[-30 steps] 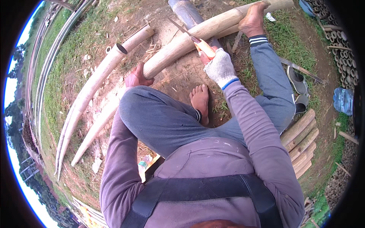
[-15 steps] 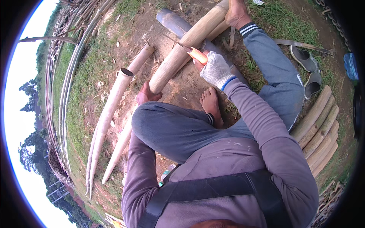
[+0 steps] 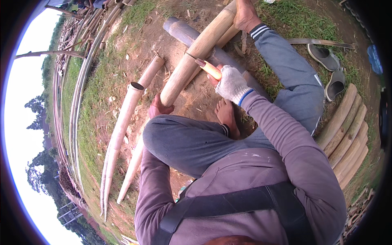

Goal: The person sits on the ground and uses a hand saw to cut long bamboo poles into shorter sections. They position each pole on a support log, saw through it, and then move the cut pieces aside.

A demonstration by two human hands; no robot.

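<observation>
A thick pale bamboo pole (image 3: 177, 81) slants across the dark pole (image 3: 179, 30) lying on the ground. My left hand (image 3: 158, 108) grips it from the left side, near my raised knee; some of its fingers are hidden beneath. In a knitted white glove, my right hand (image 3: 232, 83) is closed around the light wooden handle of a hand saw (image 3: 213, 70). The saw's blade sits in a dark, narrow cut across the pole, and little of it shows. My bare foot (image 3: 246, 18) presses against the pole's far end.
Long pale bamboo poles (image 3: 118, 134) lie at the left, with a larger bamboo pile (image 3: 81, 36) beyond. Cut bamboo lengths (image 3: 345, 134) are stacked at the right. Nearby are grey slip-on shoes (image 3: 324, 57), a long flat blade-like strip (image 3: 318, 41) and a blue plastic item (image 3: 374, 59).
My right hand has drawn the saw back slightly; the blade that stuck out past the pole's far side no longer shows there. My left hand keeps its grip. The view has shifted a little.
</observation>
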